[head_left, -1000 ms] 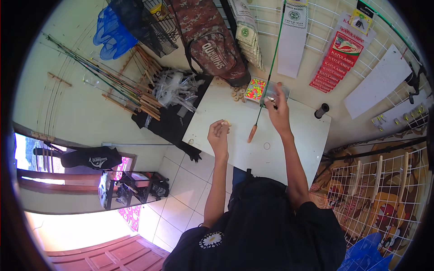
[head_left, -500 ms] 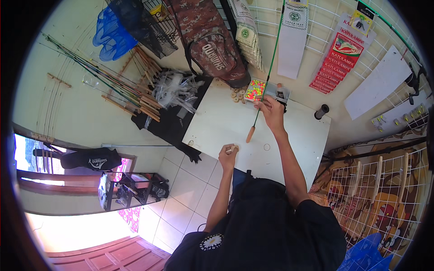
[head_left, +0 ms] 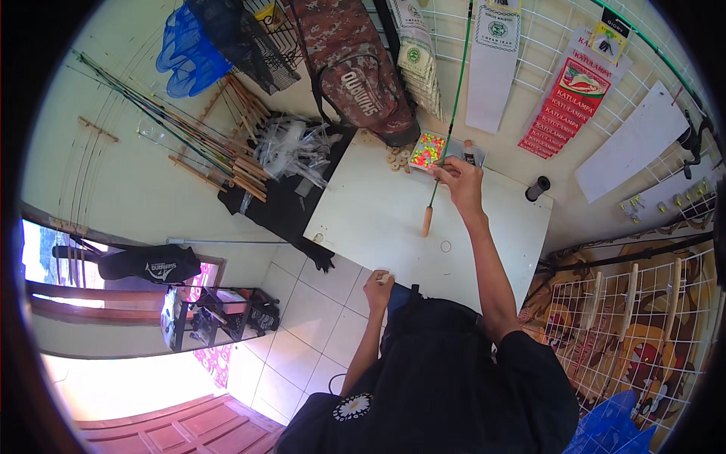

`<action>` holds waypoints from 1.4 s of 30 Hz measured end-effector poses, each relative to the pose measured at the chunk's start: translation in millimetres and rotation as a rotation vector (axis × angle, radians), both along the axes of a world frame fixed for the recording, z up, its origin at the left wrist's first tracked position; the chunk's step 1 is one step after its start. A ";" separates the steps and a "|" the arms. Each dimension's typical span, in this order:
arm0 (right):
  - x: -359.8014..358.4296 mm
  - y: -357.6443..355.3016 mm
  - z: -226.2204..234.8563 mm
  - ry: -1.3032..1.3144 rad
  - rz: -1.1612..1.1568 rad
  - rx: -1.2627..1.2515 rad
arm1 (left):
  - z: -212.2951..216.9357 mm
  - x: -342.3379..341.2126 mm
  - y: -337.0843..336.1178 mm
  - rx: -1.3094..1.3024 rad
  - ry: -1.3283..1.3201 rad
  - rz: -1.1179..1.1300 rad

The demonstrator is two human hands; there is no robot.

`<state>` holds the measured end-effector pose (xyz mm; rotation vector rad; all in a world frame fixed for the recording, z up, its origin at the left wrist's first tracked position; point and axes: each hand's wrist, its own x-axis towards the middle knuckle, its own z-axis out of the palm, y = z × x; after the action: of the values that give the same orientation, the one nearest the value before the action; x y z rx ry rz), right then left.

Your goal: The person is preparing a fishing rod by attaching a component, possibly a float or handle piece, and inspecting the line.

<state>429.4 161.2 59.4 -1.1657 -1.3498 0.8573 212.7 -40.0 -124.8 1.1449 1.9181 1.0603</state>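
My right hand (head_left: 460,180) is closed on a thin green fishing rod (head_left: 456,98), pinching it between thumb and fingers. The rod's tan handle (head_left: 427,222) hangs below, over the white table (head_left: 363,198). By the table's front edge, my left hand (head_left: 378,289) is closed round a small pale tan piece (head_left: 384,278), mostly hidden by the fingers, so its kind cannot be made out. Just beyond my right hand sits a clear box of small bright beads or floats (head_left: 429,149). Several wooden rings (head_left: 398,158) lie beside it.
A black spool (head_left: 538,188) stands at the table's right rear. A camouflage rod bag (head_left: 359,87) hangs over the back edge. Wooden-handled rods (head_left: 234,168) and plastic wrap (head_left: 291,147) lie to the left. A white wire rack (head_left: 552,38) with packets lines the wall.
My left hand has drawn back toward my body, down past the table's front edge, with the pale piece. The rod's handle has swung slightly right in my right hand.
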 end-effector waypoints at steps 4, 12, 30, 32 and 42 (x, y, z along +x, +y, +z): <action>6.4 3.0 -5.4 -0.036 -0.011 0.032 | -6.4 -8.9 -9.0 -0.005 0.052 0.012; 6.1 -3.3 -3.2 -0.268 0.006 0.124 | -8.9 -4.0 -10.8 -0.025 -0.008 -0.046; 10.6 -26.2 -40.5 -0.243 0.093 -0.095 | 24.7 17.2 -3.6 -0.151 -0.212 -0.286; 11.9 -29.9 -42.7 -0.219 0.094 -0.122 | 28.4 20.0 -2.1 -0.146 -0.257 -0.303; 4.7 -66.6 -37.8 -0.255 -0.210 0.216 | 70.2 33.4 10.4 -0.075 -0.438 -0.318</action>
<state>434.0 94.5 21.6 -1.2491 -1.4543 0.4111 246.2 -29.6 -54.6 1.0313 1.3722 0.9590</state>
